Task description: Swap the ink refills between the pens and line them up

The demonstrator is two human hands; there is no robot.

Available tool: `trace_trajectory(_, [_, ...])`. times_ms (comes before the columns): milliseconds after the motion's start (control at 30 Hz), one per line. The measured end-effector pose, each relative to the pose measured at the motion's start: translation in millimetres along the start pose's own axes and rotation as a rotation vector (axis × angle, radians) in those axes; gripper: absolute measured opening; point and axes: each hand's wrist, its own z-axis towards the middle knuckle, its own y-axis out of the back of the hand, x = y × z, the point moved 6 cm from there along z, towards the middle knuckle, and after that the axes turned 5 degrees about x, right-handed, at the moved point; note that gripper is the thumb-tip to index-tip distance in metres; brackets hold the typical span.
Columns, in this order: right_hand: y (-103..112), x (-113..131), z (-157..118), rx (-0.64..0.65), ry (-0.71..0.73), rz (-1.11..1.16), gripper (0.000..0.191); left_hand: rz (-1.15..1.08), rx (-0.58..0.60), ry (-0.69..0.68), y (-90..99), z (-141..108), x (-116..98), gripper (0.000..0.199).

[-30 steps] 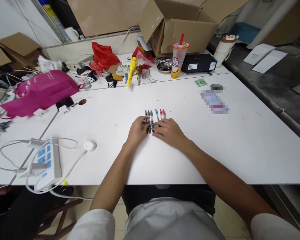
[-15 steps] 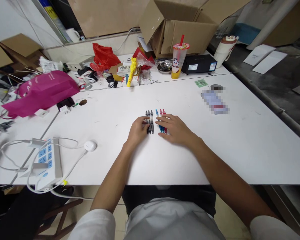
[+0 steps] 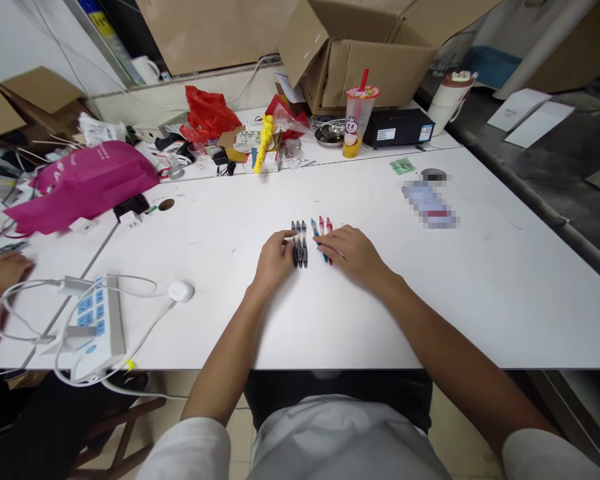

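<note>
Three black pens (image 3: 300, 245) lie side by side on the white table, clips and dark grips showing. My left hand (image 3: 274, 261) rests at their left side, thumb and index finger apart and the fingertips against the nearest pen. Just to the right are a blue pen (image 3: 315, 228) and two red pens (image 3: 325, 225), slightly fanned. Across these coloured pens stretch the fingers of my right hand (image 3: 354, 253), the tips reaching the blue pen; its palm hides part of the red ones. The right thumb is mostly hidden.
At left are a power strip (image 3: 97, 327) with white cables, a round white charger (image 3: 181, 291) and another person's hand (image 3: 3, 273). Along the back stand a magenta bag (image 3: 90, 180), a drink cup (image 3: 359, 120) and a cardboard box (image 3: 375, 73). A blurred-out item (image 3: 430, 203) lies at right.
My right hand has shifted slightly, its fingers now closer together, and the coloured pens under it have slid apart a little. My left hand barely moved. Another person's hand has appeared at left.
</note>
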Motion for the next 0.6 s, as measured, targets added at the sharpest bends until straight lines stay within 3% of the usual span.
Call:
trace_trajectory(100, [8, -2, -3, -0.109, -0.108, 0.212, 0.034, -0.126, -0.029, 0.095, 2.9, 2, 1, 0.017])
trace_trajectory(233, [10, 7, -5, -0.163, -0.086, 0.383, 0.029, -0.545, 0.022, 0.24, -0.7, 3, 1, 0.034])
trace_trajectory(400, [-4, 14, -4, -0.016, -0.122, 0.601, 0.018, -0.81, 0.041, 0.236, -1.3, 2, -7, 0.038])
trace_trajectory(500, [-19, 11, -3, 0.099, -0.219, 0.771, 0.028, -0.886, 0.069, 0.21, -5.1, 1, -10, 0.036])
trace_trajectory(600, [-31, 8, -5, 0.234, -0.301, 0.753, 0.045, -0.903, 0.101, 0.171, -11.9, 0, -12, 0.04])
